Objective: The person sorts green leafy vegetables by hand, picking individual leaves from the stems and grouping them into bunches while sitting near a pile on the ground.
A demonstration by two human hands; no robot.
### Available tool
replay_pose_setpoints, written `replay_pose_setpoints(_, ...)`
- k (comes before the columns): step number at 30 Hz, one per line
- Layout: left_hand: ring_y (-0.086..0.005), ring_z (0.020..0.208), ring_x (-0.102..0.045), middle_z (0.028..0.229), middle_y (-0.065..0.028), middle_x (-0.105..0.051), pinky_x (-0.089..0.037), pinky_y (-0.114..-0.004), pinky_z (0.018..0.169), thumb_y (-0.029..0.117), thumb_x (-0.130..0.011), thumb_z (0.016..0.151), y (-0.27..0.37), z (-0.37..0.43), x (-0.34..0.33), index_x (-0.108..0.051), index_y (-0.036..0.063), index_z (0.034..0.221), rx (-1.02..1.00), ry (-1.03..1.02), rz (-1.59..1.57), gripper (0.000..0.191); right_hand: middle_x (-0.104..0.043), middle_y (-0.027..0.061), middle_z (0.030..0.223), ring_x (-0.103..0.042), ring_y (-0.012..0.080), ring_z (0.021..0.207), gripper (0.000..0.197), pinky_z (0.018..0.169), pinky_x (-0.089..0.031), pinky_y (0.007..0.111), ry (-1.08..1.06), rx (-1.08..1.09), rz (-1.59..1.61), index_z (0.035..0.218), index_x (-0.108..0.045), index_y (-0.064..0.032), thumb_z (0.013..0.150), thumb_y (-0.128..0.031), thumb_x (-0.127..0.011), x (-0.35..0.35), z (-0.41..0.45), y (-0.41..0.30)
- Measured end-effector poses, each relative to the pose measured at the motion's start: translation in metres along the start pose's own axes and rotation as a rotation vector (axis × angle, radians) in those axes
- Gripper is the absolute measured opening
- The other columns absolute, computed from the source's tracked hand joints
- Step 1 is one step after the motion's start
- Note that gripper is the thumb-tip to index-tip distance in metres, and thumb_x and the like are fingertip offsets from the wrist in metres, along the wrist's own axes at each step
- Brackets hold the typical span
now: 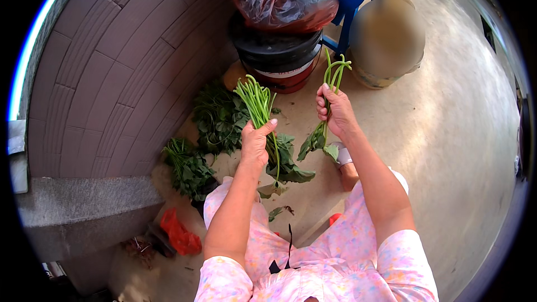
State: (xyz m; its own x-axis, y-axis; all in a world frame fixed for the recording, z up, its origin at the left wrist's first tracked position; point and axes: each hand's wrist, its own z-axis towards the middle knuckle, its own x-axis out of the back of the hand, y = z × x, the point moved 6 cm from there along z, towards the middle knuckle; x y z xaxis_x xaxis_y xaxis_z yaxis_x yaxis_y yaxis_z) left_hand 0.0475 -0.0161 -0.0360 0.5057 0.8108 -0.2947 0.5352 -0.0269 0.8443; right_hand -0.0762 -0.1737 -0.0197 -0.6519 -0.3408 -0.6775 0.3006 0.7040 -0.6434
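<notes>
My left hand [256, 140] grips a thick bunch of leafy green stems [256, 100], probably sweet potato greens. The cut stem ends point up and away from me, and broad leaves [289, 163] hang below the fist. In my right hand [337, 111] are a few more stems [333, 71] of the same kind, bent over at the top, their leaves [314, 140] drooping under the hand. The two bunches are held apart. To the left on the floor lie a large heap of the same greens [220, 117] and a smaller bunch [188, 170].
A lidded black-and-red bucket [279, 50] carries a tied plastic bag [285, 2]. Beside it stand a blue metal frame [346, 21] and a pale, partly blurred bucket [373, 77]. A tiled wall [113, 71] and stone ledge [88, 201] border the left. A red plastic bag [180, 233] lies below.
</notes>
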Motion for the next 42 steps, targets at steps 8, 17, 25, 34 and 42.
replay_pose_setpoints(8, -0.0119, 0.059, -0.049, 0.072, 0.0002, -0.054, -0.041, -0.024, 0.055, 0.002, -0.071, 0.064, -0.005, -0.01, -0.017, -0.053, 0.0069, 0.087, 0.03, -0.044, 0.008, 0.03, -0.041, -0.0053, 0.05, -0.033, 0.003, 0.039, 0.017, 0.035, -0.022, 0.018, -0.047, -0.067, -0.309, 0.071, -0.053, -0.0071, 0.072, -0.015, -0.067, -0.024, -0.011, 0.023)
replay_pose_setpoints(17, -0.0087, 0.078, -0.052, 0.09, 0.0007, -0.058, -0.042, -0.022, 0.065, 0.0, -0.069, 0.065, -0.007, -0.022, -0.038, -0.053, 0.0064, 0.103, -0.007, -0.184, 0.028, 0.041, -0.052, -0.0014, 0.06, -0.044, 0.0048, 0.052, 0.015, 0.046, -0.035, 0.019, -0.159, 0.014, -0.468, 0.066, -0.054, -0.0041, 0.069, -0.009, -0.068, -0.042, -0.014, 0.038)
replay_pose_setpoints(25, -0.0095, 0.069, -0.052, 0.081, -0.0001, -0.056, -0.041, -0.023, 0.058, 0.005, -0.066, 0.068, -0.005, -0.021, -0.032, -0.053, 0.0067, 0.093, 0.053, -0.177, 0.013, 0.028, -0.048, -0.0023, 0.055, -0.041, 0.0035, 0.046, 0.013, 0.04, -0.031, 0.019, -0.11, 0.008, -0.458, 0.065, -0.054, -0.0048, 0.07, -0.009, -0.065, -0.035, -0.013, 0.036)
replay_pose_setpoints(34, -0.0144, 0.062, -0.05, 0.07, -0.0046, -0.052, -0.042, -0.027, 0.056, 0.0, -0.052, 0.066, 0.003, -0.001, 0.004, -0.05, 0.0033, 0.08, 0.038, 0.065, -0.149, 0.014, -0.044, -0.0044, 0.052, -0.035, 0.0025, 0.04, 0.011, 0.037, -0.024, 0.017, -0.112, -0.066, -0.366, 0.07, -0.055, -0.0072, 0.069, -0.009, -0.066, -0.024, -0.011, 0.026)
replay_pose_setpoints(42, -0.015, 0.062, -0.05, 0.069, -0.0058, -0.053, -0.042, -0.027, 0.056, -0.001, -0.054, 0.067, 0.01, 0.002, 0.017, -0.051, 0.0013, 0.076, 0.014, 0.163, -0.164, 0.01, -0.046, -0.0037, 0.056, -0.036, 0.0029, 0.044, 0.01, 0.037, -0.026, 0.018, -0.047, -0.031, -0.276, 0.073, -0.055, -0.0063, 0.074, -0.012, -0.063, -0.011, -0.005, 0.013)
